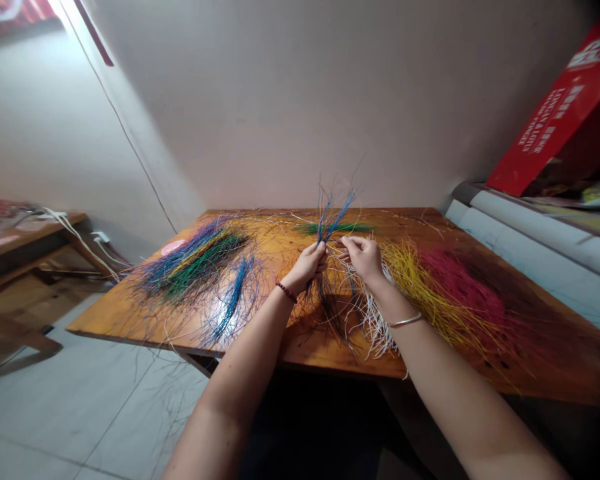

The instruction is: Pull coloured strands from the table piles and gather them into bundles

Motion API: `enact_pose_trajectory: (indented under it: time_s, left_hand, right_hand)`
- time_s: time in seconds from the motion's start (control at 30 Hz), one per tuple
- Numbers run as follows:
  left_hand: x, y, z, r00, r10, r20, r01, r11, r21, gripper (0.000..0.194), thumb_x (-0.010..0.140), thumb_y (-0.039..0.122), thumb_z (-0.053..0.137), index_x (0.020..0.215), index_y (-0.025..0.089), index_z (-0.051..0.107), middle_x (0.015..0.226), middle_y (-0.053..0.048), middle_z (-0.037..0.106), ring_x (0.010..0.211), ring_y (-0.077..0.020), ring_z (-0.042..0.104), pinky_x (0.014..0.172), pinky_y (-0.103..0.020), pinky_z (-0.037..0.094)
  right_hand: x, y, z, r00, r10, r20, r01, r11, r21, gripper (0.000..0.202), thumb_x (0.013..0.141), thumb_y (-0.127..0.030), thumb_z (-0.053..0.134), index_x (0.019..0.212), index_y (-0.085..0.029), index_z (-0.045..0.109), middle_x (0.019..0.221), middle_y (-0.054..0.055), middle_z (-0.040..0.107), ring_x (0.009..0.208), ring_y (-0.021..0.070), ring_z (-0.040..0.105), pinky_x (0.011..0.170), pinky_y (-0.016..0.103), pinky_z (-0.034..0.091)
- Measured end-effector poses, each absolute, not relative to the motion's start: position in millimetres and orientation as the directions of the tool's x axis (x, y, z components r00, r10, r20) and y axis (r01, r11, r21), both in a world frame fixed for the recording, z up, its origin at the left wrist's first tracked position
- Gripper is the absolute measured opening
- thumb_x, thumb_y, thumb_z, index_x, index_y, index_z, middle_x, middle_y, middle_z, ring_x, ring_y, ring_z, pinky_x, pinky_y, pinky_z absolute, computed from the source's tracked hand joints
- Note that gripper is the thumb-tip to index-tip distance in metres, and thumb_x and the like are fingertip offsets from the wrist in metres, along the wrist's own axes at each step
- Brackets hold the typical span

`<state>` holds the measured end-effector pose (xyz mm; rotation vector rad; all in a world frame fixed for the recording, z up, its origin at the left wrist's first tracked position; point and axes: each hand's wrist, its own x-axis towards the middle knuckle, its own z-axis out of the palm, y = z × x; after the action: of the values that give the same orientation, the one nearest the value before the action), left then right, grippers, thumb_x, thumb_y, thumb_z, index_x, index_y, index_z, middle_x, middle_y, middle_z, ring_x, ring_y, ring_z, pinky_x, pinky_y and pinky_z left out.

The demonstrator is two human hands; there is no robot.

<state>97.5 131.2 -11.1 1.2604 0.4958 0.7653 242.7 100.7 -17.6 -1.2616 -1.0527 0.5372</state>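
Note:
My left hand [310, 265] is closed round a bundle of thin blue strands [336, 215], which fan out above the fist, with dark ends hanging below it. Just to its right, my right hand [363, 257] is pinched at the fingertips beside the bundle; what it holds is too small to make out. White strands [377, 327] lie under my right wrist. Yellow strands [425, 287] and magenta strands [467, 283] spread to the right. A small blue bunch [235, 297] lies left of my left forearm.
The wooden table [145, 327] also bears a blue, yellow and green pile [200, 257] at left and green strands [347, 228] at the back. A red box [550, 120] stands at right. A side table [35, 240] with cables is at far left.

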Motion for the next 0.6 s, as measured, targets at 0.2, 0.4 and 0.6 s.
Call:
enact_pose_trajectory:
  time_s: [0.2,0.4,0.6]
  left_hand:
    - [97.9,130.9,-10.9,0.657,0.75,0.077,-0.246,0.118,0.962,0.034,0.085,0.049,0.053,0.077,0.019,0.042,0.057,0.009,0.021,0.04,-0.0035,0.015,0.037,-0.015,0.009]
    - [97.5,129.8,-9.8,0.651,0.755,0.075,-0.241,0.112,0.964,0.034,0.084,0.049,0.054,0.077,0.019,0.042,0.057,0.009,0.022,0.04,-0.0035,0.015,0.037,-0.015,0.01]
    - [96.8,129.8,-10.2,0.644,0.76,0.087,-0.238,0.091,0.967,0.033,0.086,0.049,0.051,0.077,0.019,0.041,0.057,0.009,0.022,0.041,-0.0036,0.016,0.037,-0.014,0.011]
  right_hand:
    - [242.2,94.8,-14.6,0.449,0.789,0.42,0.366,0.266,-0.892,0.033,0.08,-0.045,0.055,0.077,-0.017,0.072,0.082,0.009,0.073,0.057,0.0206,0.067,0.054,0.03,0.051]
    - [241.3,94.7,-15.0,0.464,0.766,0.445,0.373,0.287,-0.882,0.035,0.081,-0.047,0.054,0.077,-0.017,0.072,0.082,0.01,0.073,0.06,0.0203,0.067,0.055,0.03,0.052]
    - [240.2,91.8,-12.3,0.466,0.762,0.449,0.359,0.301,-0.883,0.034,0.08,-0.046,0.054,0.076,-0.016,0.072,0.082,0.011,0.072,0.06,0.0213,0.067,0.055,0.031,0.053]
